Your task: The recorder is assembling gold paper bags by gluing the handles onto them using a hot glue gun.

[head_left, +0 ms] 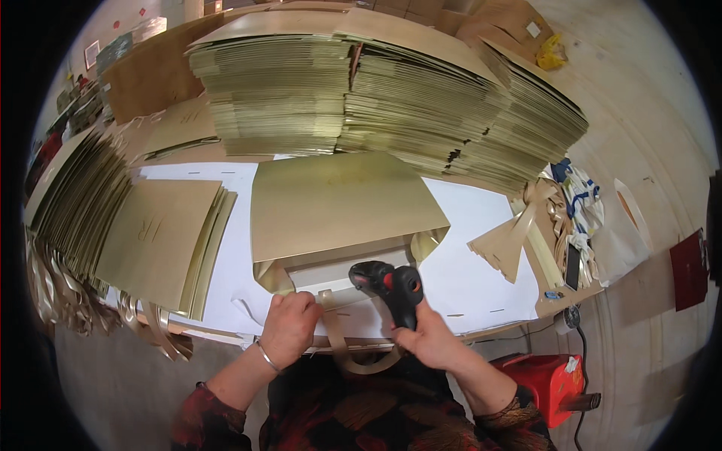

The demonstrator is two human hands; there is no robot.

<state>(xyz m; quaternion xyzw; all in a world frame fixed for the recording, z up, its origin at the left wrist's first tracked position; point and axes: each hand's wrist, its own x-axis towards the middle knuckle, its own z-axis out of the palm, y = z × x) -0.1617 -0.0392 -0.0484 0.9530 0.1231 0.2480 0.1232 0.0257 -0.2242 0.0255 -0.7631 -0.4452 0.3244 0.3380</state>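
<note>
A gold paper bag (346,203) lies on the table before me, its open mouth toward me and its pale inside showing. At the near left edge of that mouth, my left hand (292,322) is closed, its fingertips pinching the rim. Beside the thumb a beige satin ribbon (335,331) starts at the rim and loops down past the table edge. My right hand (430,334) is wrapped round the handle of a black-and-red gun-shaped hand tool (402,293). The tool's head points left, over the bag's mouth, close to the ribbon end.
Tall stacks of flat gold bags (421,98) stand behind. More bags with ribbon handles (154,237) lean at the left. A bundle of cut ribbons (511,240) lies at the right, near a white bag (620,225). A red stool (545,383) stands on the floor, with a black cable beside it.
</note>
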